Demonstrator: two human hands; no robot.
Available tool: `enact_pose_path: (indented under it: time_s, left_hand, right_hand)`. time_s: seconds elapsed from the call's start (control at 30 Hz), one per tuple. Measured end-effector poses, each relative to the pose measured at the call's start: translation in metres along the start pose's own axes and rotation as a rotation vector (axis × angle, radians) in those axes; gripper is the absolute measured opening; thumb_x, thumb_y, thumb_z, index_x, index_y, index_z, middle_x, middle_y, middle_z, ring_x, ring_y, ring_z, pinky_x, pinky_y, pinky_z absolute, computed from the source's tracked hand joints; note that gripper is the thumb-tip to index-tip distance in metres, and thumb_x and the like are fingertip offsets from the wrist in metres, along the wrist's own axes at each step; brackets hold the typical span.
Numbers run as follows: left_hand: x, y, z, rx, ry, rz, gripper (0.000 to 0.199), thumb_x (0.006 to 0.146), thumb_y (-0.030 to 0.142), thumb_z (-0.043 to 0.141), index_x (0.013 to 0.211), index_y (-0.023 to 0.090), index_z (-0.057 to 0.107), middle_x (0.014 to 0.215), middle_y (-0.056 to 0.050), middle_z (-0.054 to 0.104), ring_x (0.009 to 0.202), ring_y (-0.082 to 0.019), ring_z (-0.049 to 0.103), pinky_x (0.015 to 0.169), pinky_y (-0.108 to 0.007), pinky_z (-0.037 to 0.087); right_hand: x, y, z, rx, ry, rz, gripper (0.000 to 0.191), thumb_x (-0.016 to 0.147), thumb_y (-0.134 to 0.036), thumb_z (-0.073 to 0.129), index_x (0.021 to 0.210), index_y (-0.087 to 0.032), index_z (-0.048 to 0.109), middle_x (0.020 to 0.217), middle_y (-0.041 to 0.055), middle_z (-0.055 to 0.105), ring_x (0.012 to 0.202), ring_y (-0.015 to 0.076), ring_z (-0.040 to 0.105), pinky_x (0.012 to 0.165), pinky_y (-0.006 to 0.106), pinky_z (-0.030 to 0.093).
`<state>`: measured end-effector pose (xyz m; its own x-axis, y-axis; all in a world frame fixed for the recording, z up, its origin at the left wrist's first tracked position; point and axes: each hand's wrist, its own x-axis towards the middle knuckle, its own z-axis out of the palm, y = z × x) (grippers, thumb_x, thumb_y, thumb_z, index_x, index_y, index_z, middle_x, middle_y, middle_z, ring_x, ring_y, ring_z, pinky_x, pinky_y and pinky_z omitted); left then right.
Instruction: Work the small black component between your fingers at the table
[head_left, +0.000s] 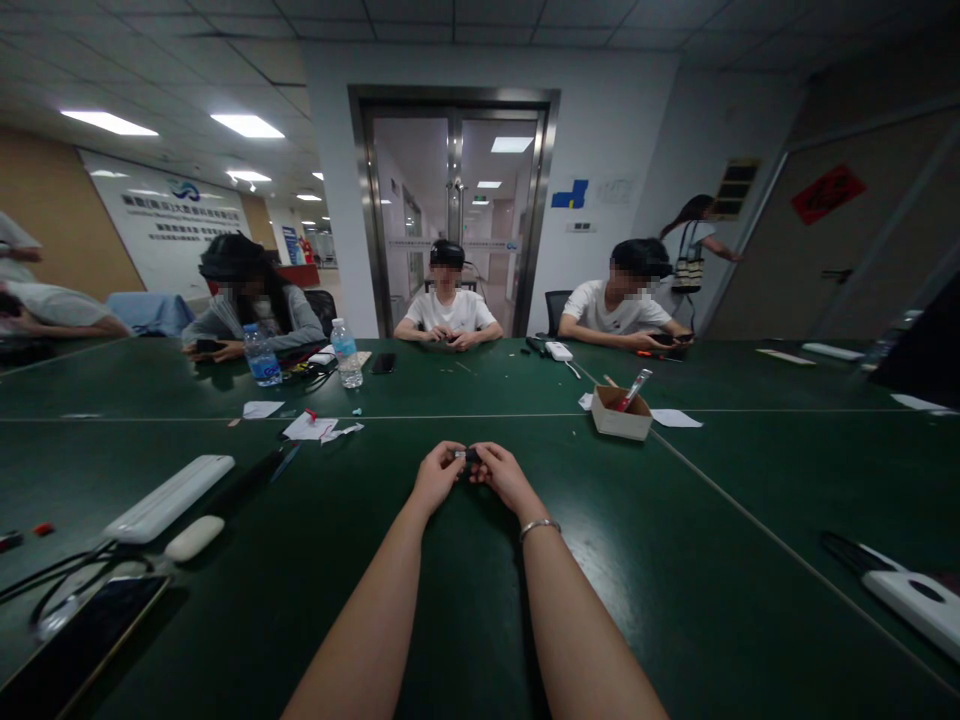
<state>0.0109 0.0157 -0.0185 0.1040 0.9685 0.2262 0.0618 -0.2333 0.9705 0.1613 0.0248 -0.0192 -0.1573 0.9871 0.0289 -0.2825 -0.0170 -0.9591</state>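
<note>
Above the green table, my left hand [439,474] and my right hand [504,477] meet in front of me. Between them is a small black piece with a silvery end [471,455], too small to name for sure. My left fingers pinch its silvery end, while the fingers of my right hand close on the dark end. Parts of it are hidden behind the fingertips. A metal bracelet [540,527] circles my right wrist.
Left lie a phone [94,640], a white power strip-like bar [172,498], a white mouse-like object [195,538] and cables. Farther off are two water bottles [346,355], paper scraps [309,428] and an open box [621,415]. Several people sit across the green table [465,620].
</note>
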Motion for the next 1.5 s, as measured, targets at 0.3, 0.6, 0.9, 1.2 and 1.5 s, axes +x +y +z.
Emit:
enact_pose_path:
  time_s: [0.3,0.6,0.9,1.2,1.5]
  left_hand:
    - [0.0002,0.0001,0.0008,0.011,0.090,-0.017,0.031,0.074,0.041,0.063,0.095,0.018,0.062,0.086,-0.005,0.064,0.070,-0.013,0.060,0.056,-0.022,0.048]
    - [-0.0008,0.0041,-0.0001,0.022,0.034,-0.014,0.028,0.072,0.037,0.065,0.091,0.017,0.063,0.077,-0.002,0.061,0.066,-0.012,0.058,0.054,-0.021,0.047]
    - [0.0014,-0.0025,-0.0014,-0.006,0.055,-0.034,0.030,0.075,0.040,0.063,0.094,0.016,0.062,0.080,-0.004,0.063,0.070,-0.013,0.060,0.058,-0.023,0.049]
    - [-0.0015,0.0058,-0.0009,-0.011,0.025,-0.029,0.026,0.073,0.034,0.065,0.092,0.017,0.061,0.071,-0.001,0.061,0.065,-0.011,0.059,0.056,-0.021,0.048]
    - [0.0014,0.0009,0.0005,-0.005,0.095,-0.049,0.025,0.074,0.033,0.063,0.092,0.016,0.063,0.086,-0.005,0.064,0.077,-0.015,0.061,0.060,-0.023,0.051]
  right_hand:
    - [-0.0030,-0.0026,0.0021,-0.011,-0.003,0.006,0.035,0.070,-0.043,0.070,0.089,-0.015,0.062,0.053,-0.0034,0.056,0.045,0.0085,0.052,0.050,0.024,0.045]
    - [0.0002,0.0000,0.0004,0.008,0.000,0.016,0.034,0.071,-0.044,0.068,0.090,-0.015,0.062,0.054,-0.0031,0.057,0.044,0.0083,0.052,0.048,0.023,0.043]
    - [-0.0001,0.0006,0.0011,0.013,0.000,0.007,0.036,0.069,-0.044,0.070,0.089,-0.015,0.062,0.053,-0.0032,0.056,0.044,0.0086,0.052,0.050,0.024,0.045]
    - [-0.0017,-0.0023,0.0021,0.007,0.004,0.011,0.034,0.069,-0.043,0.069,0.088,-0.015,0.062,0.053,-0.0030,0.056,0.044,0.0090,0.052,0.049,0.025,0.046]
    - [-0.0037,-0.0043,0.0037,0.009,-0.003,0.011,0.034,0.068,-0.043,0.070,0.087,-0.016,0.061,0.052,-0.0037,0.056,0.043,0.0081,0.050,0.052,0.026,0.048]
